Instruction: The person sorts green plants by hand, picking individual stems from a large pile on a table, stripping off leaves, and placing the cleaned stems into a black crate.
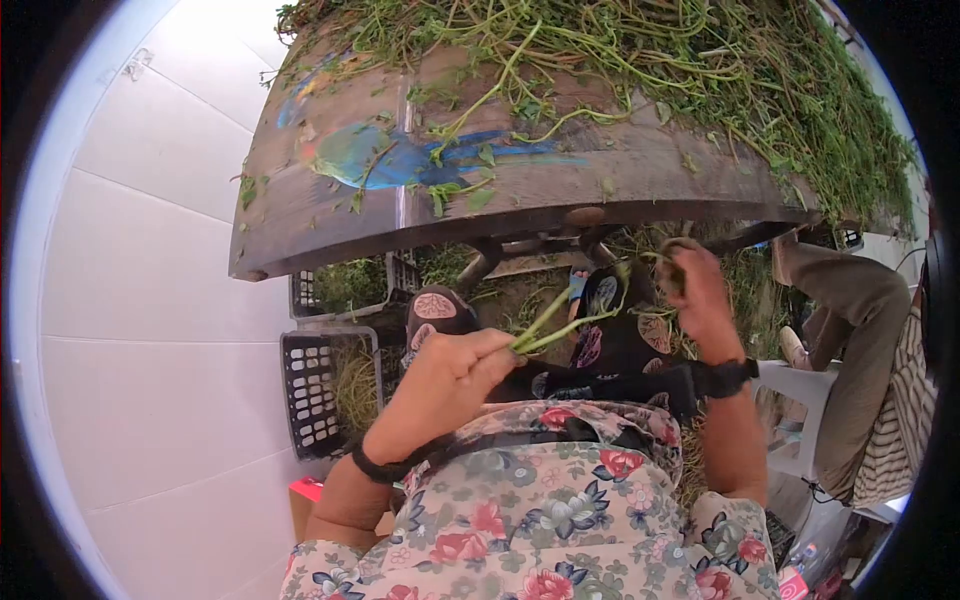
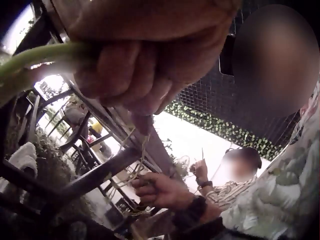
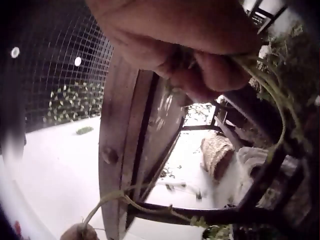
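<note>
In the head view my left hand (image 1: 450, 375) pinches a few green plant stems (image 1: 545, 335) above my lap, their length slanting up toward the right. The left wrist view shows a thick stem (image 2: 45, 55) coming out of the curled fingers of that hand. Higher and to the right, my right hand (image 1: 700, 295) is curled below the table's front edge. From its fingers in the right wrist view trail thin stems (image 3: 280, 100). Low in that same view, the left hand (image 3: 80, 233) holds a branching stem (image 3: 112, 196).
A large heap of green vines (image 1: 700, 60) covers the back and right of the wooden table (image 1: 600, 175). Black crates (image 1: 310, 385) with plant matter stand below on the left. Another person's leg (image 1: 860, 340) is close on the right, beside a white stool (image 1: 795, 395).
</note>
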Available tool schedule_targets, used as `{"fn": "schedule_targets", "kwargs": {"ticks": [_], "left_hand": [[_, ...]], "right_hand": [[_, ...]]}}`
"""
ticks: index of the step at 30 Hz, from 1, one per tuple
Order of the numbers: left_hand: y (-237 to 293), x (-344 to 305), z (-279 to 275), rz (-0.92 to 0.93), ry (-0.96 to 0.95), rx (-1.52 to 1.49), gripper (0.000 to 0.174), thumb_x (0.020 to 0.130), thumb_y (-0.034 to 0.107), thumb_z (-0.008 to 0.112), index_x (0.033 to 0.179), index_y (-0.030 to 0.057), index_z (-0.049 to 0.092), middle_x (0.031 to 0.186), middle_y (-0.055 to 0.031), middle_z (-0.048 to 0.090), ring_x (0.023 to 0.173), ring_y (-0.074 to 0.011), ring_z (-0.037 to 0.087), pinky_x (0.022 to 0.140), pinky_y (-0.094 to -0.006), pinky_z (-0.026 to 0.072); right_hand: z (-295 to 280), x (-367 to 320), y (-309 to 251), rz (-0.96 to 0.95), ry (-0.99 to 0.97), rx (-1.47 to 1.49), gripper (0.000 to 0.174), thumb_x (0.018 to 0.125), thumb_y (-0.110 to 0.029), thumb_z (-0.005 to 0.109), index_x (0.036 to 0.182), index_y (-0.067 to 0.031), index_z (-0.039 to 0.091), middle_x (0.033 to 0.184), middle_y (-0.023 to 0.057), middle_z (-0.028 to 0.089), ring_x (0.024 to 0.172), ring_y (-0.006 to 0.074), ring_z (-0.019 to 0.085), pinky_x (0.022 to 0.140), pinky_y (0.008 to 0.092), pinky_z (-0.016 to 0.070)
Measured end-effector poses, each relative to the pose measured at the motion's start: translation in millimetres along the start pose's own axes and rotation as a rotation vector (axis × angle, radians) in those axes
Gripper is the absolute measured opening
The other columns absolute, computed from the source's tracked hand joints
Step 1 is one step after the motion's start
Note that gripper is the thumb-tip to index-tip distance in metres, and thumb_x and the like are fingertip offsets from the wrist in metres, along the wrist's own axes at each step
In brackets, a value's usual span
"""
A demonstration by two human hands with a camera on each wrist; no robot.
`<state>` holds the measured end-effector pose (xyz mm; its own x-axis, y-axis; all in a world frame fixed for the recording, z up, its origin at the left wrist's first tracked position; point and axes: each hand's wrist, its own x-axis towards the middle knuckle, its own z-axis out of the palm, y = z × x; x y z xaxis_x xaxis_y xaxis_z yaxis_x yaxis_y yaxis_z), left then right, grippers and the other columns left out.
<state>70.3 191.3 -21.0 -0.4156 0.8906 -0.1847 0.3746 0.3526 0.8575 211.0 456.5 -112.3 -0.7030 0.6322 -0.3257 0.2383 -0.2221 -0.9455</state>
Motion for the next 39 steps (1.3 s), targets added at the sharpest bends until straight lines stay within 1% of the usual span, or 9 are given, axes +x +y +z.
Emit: {"fn": "schedule_targets", "kwargs": {"ticks": [5,10,11,15,17,21,24,29,39], "left_hand": [[-14.8,4.9,-1.4,0.046,0.008,0.101,0.019,0.084,0.016,0.051,0.085,-0.0014,0.059,0.060,-0.0100,0.052,0.053,-0.0169,0.050,0.051,-0.0272,0.0407],[-6.4,11.2,1.8,0.059,-0.026,0.110,0.018,0.084,0.014,0.051,0.086,-0.0014,0.060,0.061,-0.0097,0.053,0.053,-0.0162,0.051,0.052,-0.0270,0.0412],[-3.2,11.0,0.6,0.047,-0.019,0.091,0.016,0.083,0.013,0.052,0.086,-0.0009,0.059,0.062,-0.0112,0.053,0.053,-0.0187,0.052,0.052,-0.0283,0.0412],[2.1,3.1,-9.1,-0.020,0.045,0.020,0.014,0.081,0.010,0.053,0.087,-0.0003,0.059,0.063,-0.0129,0.054,0.054,-0.0214,0.054,0.053,-0.0301,0.0417],[-7.2,-0.8,-16.0,0.012,0.100,0.027,0.017,0.082,0.012,0.054,0.087,-0.0032,0.060,0.063,-0.0019,0.051,0.056,-0.0075,0.046,0.053,-0.0230,0.0387],[-7.6,-2.3,-18.9,-0.014,0.054,0.032,0.015,0.082,0.010,0.053,0.088,-0.0025,0.060,0.064,-0.0048,0.053,0.058,-0.0089,0.048,0.054,-0.0235,0.0399],[-6.8,-0.5,-7.3,0.016,0.029,0.022,0.015,0.082,0.009,0.053,0.088,-0.0022,0.060,0.067,-0.0077,0.057,0.058,-0.0116,0.051,0.056,-0.0244,0.0416],[0.5,4.1,2.8,0.096,0.101,0.018,0.012,0.079,0.006,0.054,0.088,-0.0010,0.060,0.066,-0.0119,0.056,0.054,-0.0176,0.053,0.054,-0.0255,0.0419],[-13.3,-15.4,-15.5,-0.185,0.285,-0.401,0.016,0.081,0.014,0.056,0.085,-0.0005,0.061,0.070,0.0047,0.053,0.063,-0.0024,0.043,0.055,-0.0182,0.0362]], "right_hand": [[-2.4,-32.2,-24.3,-0.179,0.131,-0.190,0.016,0.078,-0.014,0.055,0.088,-0.0024,0.057,0.069,-0.0016,0.050,0.058,0.0084,0.047,0.051,0.0205,0.0372],[43.3,-56.7,-41.6,-0.298,-0.288,-0.422,0.031,0.069,-0.005,0.059,0.100,-0.0019,0.057,0.076,0.0015,0.057,0.067,0.0084,0.051,0.060,0.0236,0.0432],[49.8,-56.2,-43.2,-0.237,-0.376,-0.504,0.030,0.073,-0.015,0.061,0.099,0.0003,0.058,0.087,0.0156,0.062,0.079,0.0221,0.060,0.071,0.0305,0.0466],[57.9,-48.0,-21.2,-0.518,-0.452,-0.580,0.020,0.076,-0.013,0.058,0.091,0.0000,0.059,0.083,0.0173,0.060,0.080,0.0339,0.058,0.069,0.0371,0.0468],[53.9,-47.3,-14.9,-0.576,-0.425,-0.655,0.019,0.076,-0.013,0.058,0.090,-0.0006,0.059,0.082,0.0170,0.060,0.078,0.0340,0.058,0.067,0.0376,0.0469],[55.8,-51.7,-10.5,-0.627,-0.368,-0.717,0.018,0.075,-0.011,0.055,0.089,-0.0018,0.059,0.078,0.0170,0.060,0.074,0.0353,0.058,0.064,0.0378,0.0470],[57.5,-41.0,-6.9,-0.512,-0.163,-0.594,0.017,0.075,-0.012,0.053,0.088,-0.0023,0.060,0.070,0.0133,0.060,0.066,0.0280,0.060,0.060,0.0341,0.0466],[69.7,-27.3,-8.2,-0.022,-0.059,0.006,0.013,0.080,-0.011,0.050,0.080,0.0012,0.055,0.059,-0.0002,0.045,0.052,0.0079,0.038,0.046,0.0279,0.0307],[5.5,8.9,26.1,0.224,-0.186,1.075,0.017,0.093,-0.017,0.037,0.087,-0.0056,0.047,0.076,0.0056,0.047,0.055,0.0112,0.036,0.042,0.0229,0.0267]]}}
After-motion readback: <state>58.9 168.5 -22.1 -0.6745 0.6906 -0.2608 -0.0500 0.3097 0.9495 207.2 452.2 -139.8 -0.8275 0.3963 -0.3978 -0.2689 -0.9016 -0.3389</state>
